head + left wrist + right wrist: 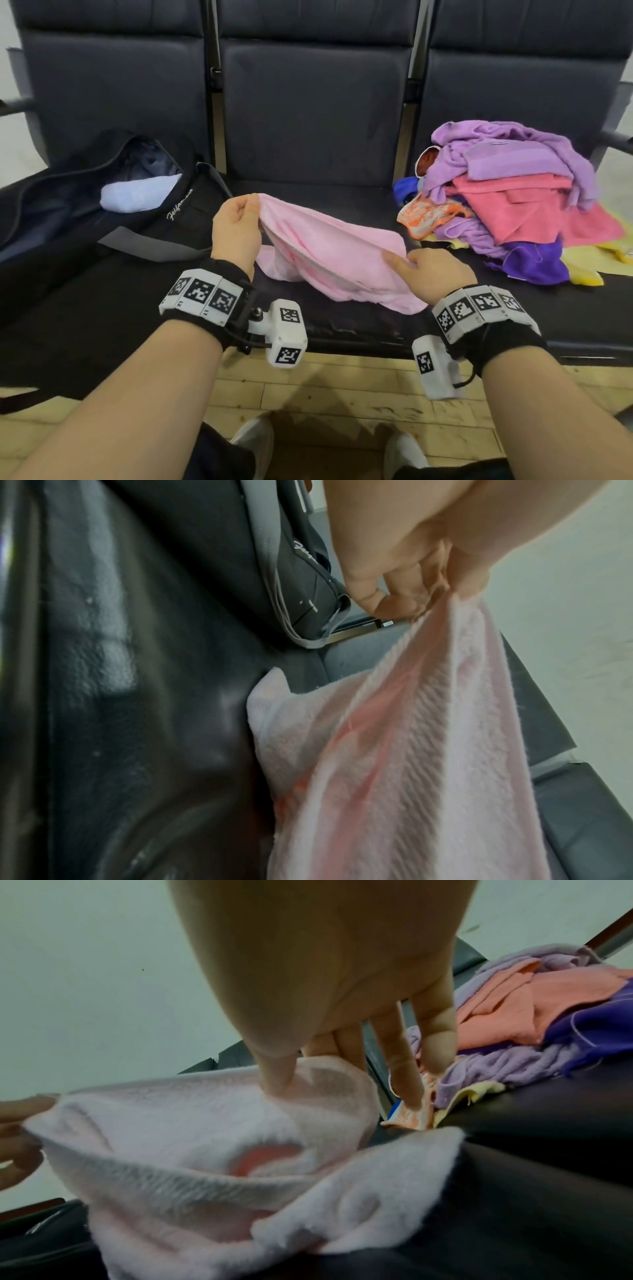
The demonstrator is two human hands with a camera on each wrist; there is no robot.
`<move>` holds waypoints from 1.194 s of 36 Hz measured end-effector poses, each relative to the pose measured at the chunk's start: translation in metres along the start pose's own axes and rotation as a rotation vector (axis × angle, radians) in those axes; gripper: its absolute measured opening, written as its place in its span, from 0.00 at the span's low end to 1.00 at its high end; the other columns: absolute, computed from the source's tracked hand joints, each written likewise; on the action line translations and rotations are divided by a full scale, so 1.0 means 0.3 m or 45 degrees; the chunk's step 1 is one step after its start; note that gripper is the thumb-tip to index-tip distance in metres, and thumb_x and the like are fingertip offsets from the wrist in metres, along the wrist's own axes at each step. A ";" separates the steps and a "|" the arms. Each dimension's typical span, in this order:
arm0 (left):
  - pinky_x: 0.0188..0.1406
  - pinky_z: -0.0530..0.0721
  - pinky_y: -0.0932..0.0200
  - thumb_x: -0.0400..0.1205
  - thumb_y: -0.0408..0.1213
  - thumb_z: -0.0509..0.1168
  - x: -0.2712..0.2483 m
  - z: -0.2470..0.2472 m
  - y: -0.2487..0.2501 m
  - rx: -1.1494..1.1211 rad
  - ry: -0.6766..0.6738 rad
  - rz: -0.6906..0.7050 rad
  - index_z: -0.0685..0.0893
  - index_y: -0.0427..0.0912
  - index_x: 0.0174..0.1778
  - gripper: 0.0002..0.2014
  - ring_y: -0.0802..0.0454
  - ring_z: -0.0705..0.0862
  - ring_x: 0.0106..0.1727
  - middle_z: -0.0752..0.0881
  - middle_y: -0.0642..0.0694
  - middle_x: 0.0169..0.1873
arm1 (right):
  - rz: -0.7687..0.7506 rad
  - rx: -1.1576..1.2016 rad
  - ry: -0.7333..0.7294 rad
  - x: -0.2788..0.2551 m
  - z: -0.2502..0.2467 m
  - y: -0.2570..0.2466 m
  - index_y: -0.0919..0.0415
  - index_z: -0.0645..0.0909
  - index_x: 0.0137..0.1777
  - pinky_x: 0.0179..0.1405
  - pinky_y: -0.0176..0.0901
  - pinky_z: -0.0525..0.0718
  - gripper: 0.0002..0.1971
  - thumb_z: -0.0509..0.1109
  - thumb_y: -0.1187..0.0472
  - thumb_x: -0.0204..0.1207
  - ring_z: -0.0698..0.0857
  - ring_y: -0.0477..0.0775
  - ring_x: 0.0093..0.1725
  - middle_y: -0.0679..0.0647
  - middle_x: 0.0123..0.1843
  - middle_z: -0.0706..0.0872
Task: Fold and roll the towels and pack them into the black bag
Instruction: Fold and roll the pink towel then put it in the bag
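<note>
A light pink towel [329, 250] hangs between my two hands over the middle seat, its lower folds resting on the cushion. My left hand [239, 219] pinches its upper left corner [441, 599], raised above the seat. My right hand [421, 270] pinches the right corner [308, 1080] between thumb and forefinger, lower and nearer to me, with the other fingers straight. The black bag [85, 205] lies unzipped on the left seat with a white rolled towel [140, 193] inside it. A pile of purple, coral, orange and yellow towels [513, 195] sits on the right seat.
Three dark padded seats [311, 113] with tall backrests run across the view. The bag's grey strap [154, 243] lies by my left wrist. Below the seat edge is a wooden floor [342, 394] with my white shoes [253, 442].
</note>
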State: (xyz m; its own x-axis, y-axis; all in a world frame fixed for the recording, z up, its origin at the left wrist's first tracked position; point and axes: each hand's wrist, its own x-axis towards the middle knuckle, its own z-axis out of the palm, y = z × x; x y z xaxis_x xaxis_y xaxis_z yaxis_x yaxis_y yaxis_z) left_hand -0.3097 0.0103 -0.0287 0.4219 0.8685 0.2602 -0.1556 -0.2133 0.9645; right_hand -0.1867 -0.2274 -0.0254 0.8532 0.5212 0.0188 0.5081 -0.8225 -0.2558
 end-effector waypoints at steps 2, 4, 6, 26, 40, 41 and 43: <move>0.43 0.82 0.60 0.86 0.38 0.59 0.005 -0.005 0.000 -0.003 0.004 -0.005 0.84 0.45 0.51 0.08 0.54 0.82 0.42 0.87 0.44 0.47 | 0.056 -0.068 -0.066 -0.004 0.005 0.012 0.57 0.75 0.33 0.49 0.48 0.76 0.33 0.45 0.30 0.80 0.83 0.60 0.49 0.53 0.40 0.82; 0.43 0.82 0.60 0.86 0.38 0.59 0.014 -0.012 -0.003 -0.011 0.027 -0.002 0.84 0.44 0.52 0.08 0.53 0.83 0.43 0.87 0.44 0.48 | 0.122 -0.090 -0.127 -0.010 0.018 0.021 0.57 0.82 0.45 0.59 0.51 0.76 0.36 0.41 0.30 0.80 0.83 0.61 0.58 0.56 0.51 0.85; 0.45 0.82 0.59 0.86 0.38 0.59 0.023 -0.024 -0.005 -0.013 0.066 -0.023 0.84 0.45 0.53 0.09 0.52 0.85 0.48 0.88 0.45 0.50 | 0.188 -0.038 -0.163 -0.019 0.025 0.026 0.55 0.83 0.56 0.66 0.54 0.73 0.37 0.38 0.31 0.80 0.80 0.62 0.64 0.57 0.61 0.84; 0.64 0.82 0.41 0.80 0.49 0.60 0.020 -0.052 -0.024 0.031 0.080 -0.085 0.84 0.42 0.58 0.18 0.46 0.85 0.59 0.87 0.44 0.55 | 0.492 -0.190 0.076 -0.017 -0.003 0.046 0.61 0.83 0.54 0.45 0.44 0.74 0.11 0.66 0.59 0.75 0.85 0.62 0.56 0.59 0.57 0.86; 0.65 0.81 0.42 0.85 0.40 0.59 -0.005 -0.041 0.019 0.064 0.109 -0.098 0.83 0.44 0.54 0.09 0.45 0.84 0.58 0.87 0.42 0.54 | 0.491 -0.105 0.287 0.000 -0.008 0.089 0.64 0.83 0.57 0.45 0.45 0.73 0.14 0.62 0.60 0.76 0.84 0.63 0.57 0.62 0.59 0.84; 0.65 0.82 0.42 0.85 0.39 0.59 -0.008 -0.039 0.021 0.070 0.100 -0.093 0.83 0.45 0.53 0.08 0.45 0.84 0.57 0.87 0.41 0.54 | 0.497 -0.106 0.252 0.000 -0.001 0.089 0.63 0.83 0.58 0.47 0.46 0.74 0.14 0.62 0.60 0.76 0.84 0.63 0.58 0.62 0.59 0.83; 0.63 0.82 0.42 0.85 0.39 0.59 -0.013 -0.035 0.026 0.080 0.085 -0.076 0.82 0.45 0.51 0.07 0.45 0.84 0.55 0.87 0.40 0.54 | 0.499 -0.092 0.207 -0.001 0.011 0.087 0.63 0.82 0.59 0.50 0.47 0.75 0.14 0.62 0.62 0.77 0.83 0.63 0.60 0.61 0.64 0.79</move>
State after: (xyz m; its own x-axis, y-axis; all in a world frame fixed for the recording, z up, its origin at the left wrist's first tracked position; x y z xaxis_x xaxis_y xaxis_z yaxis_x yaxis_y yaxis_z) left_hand -0.3220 0.0100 -0.0228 0.3679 0.9080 0.2003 -0.0750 -0.1858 0.9797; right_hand -0.1742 -0.2484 -0.0354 0.9879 0.1284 0.0870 0.1440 -0.9680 -0.2054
